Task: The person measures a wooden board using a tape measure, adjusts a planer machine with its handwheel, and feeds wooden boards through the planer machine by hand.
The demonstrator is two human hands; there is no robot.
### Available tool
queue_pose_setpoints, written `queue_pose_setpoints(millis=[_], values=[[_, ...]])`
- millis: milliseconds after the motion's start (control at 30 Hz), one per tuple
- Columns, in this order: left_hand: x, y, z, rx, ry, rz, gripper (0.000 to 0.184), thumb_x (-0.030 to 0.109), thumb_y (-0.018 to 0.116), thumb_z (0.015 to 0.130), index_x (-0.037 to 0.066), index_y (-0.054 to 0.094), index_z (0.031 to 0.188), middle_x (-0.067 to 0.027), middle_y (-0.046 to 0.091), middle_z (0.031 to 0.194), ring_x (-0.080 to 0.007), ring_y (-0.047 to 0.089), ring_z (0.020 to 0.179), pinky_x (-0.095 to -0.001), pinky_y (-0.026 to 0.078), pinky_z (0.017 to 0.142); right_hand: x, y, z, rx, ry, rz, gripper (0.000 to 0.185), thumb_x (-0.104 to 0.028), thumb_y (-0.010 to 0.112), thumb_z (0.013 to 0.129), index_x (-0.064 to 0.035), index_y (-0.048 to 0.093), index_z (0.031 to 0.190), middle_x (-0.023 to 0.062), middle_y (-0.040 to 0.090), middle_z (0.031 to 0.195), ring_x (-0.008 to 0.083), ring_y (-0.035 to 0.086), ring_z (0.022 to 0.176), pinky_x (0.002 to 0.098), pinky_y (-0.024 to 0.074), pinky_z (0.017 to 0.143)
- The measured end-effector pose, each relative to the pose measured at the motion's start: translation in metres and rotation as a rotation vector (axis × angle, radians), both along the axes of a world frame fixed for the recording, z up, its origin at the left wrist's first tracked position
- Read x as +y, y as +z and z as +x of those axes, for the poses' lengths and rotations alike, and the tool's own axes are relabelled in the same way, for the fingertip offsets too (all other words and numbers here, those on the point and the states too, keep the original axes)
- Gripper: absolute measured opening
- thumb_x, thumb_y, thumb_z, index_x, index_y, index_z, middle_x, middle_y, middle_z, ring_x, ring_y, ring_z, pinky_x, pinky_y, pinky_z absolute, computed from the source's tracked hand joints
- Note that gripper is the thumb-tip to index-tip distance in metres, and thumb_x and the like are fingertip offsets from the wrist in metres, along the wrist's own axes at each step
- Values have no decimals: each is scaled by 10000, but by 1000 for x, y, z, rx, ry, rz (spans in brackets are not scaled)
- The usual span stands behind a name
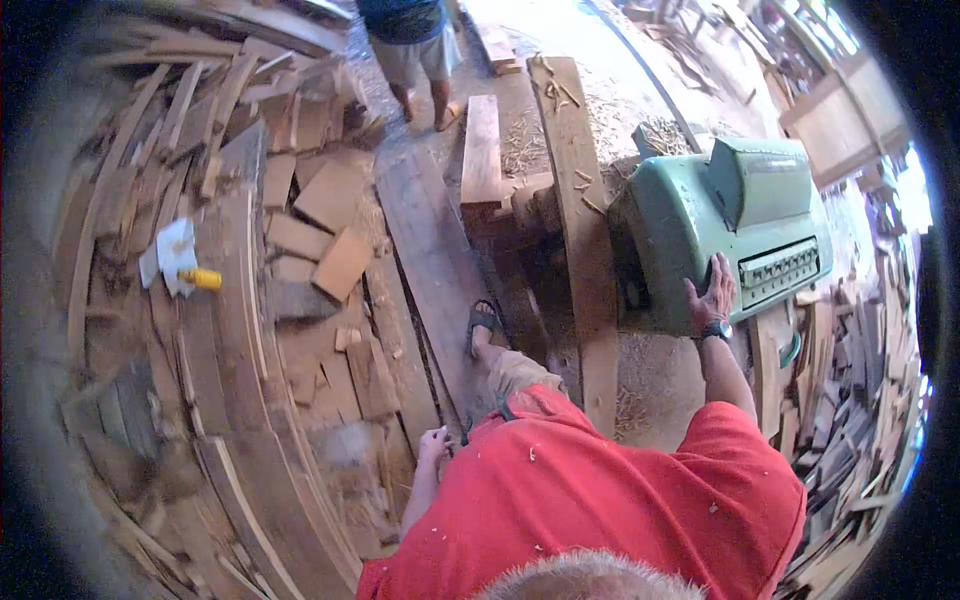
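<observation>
My right hand lies flat on the front edge of a green machine, fingers spread, with a dark watch on the wrist. Beside it is a row of metal parts set in the machine's side. My left hand hangs low near my hip with the fingers curled; a small pale thing shows at the fingertips, too small to name. A long wooden board runs along the machine's left side, with curled shavings on it.
A person in shorts stands at the top. A wide plank lies under my sandalled foot. Stacked boards and wood offcuts fill the left, with a yellow object on them. More scrap wood is piled at right.
</observation>
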State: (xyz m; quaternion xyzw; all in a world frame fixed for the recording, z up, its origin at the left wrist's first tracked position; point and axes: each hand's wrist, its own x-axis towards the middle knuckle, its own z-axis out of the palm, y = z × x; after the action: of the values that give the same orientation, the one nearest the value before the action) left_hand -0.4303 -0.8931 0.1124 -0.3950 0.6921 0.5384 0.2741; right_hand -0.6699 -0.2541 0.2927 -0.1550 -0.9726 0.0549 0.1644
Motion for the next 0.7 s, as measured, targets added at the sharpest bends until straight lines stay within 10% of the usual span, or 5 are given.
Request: queue_pose_setpoints(millis=[500,700], values=[[-113,79,-371,197,-31,-19,299,281,588,980,12,575,1108,-62,666,947,-137,622,737,-282,494,572,-55,10,-219,111,-479,-8,679,-556,626,845,-90,536,1331,150,444,1456,327,377,1368,488,280,1113],[-100,75,-449,190,-268,-44,312,270,602,975,-6,596,1120,-93,686,991,-105,599,679,-241,454,537,-55,33,-253,-111,-706,60,499,-513,583,878,-122,629,1183,121,597,1272,321,549,1188,476,435,966]])
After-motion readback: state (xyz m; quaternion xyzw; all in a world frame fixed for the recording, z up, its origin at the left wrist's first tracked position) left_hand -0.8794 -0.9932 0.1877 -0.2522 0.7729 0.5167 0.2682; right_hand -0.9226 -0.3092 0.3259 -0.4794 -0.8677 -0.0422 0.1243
